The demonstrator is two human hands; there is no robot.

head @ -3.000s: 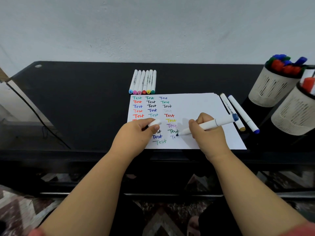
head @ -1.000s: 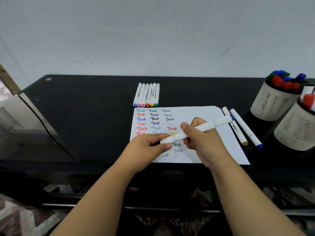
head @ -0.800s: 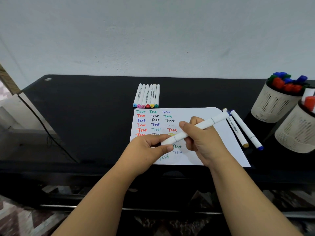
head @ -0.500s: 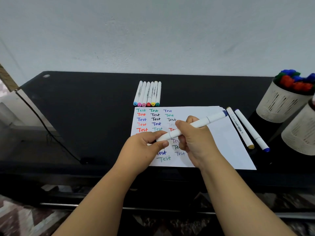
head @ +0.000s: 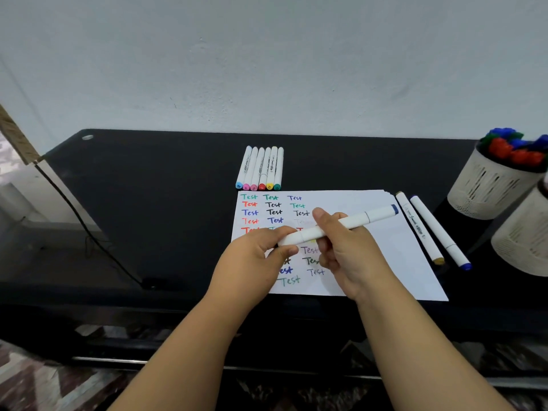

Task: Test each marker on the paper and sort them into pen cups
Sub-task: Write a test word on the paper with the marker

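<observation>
marker (head: 341, 226) just above the paper (head: 385, 241) | right hand (head: 347, 250) grips mid-barrel, left hand (head: 261, 259) pinches the cap end | light, stiff, kinda slick plastic, so hold the barrel middle

- You have lifted the marker (head: 338, 228) off the paper (head: 394, 247); it no longer writes.
- Your left hand (head: 258, 262) has pushed the cap back on and now grips that end.
</observation>
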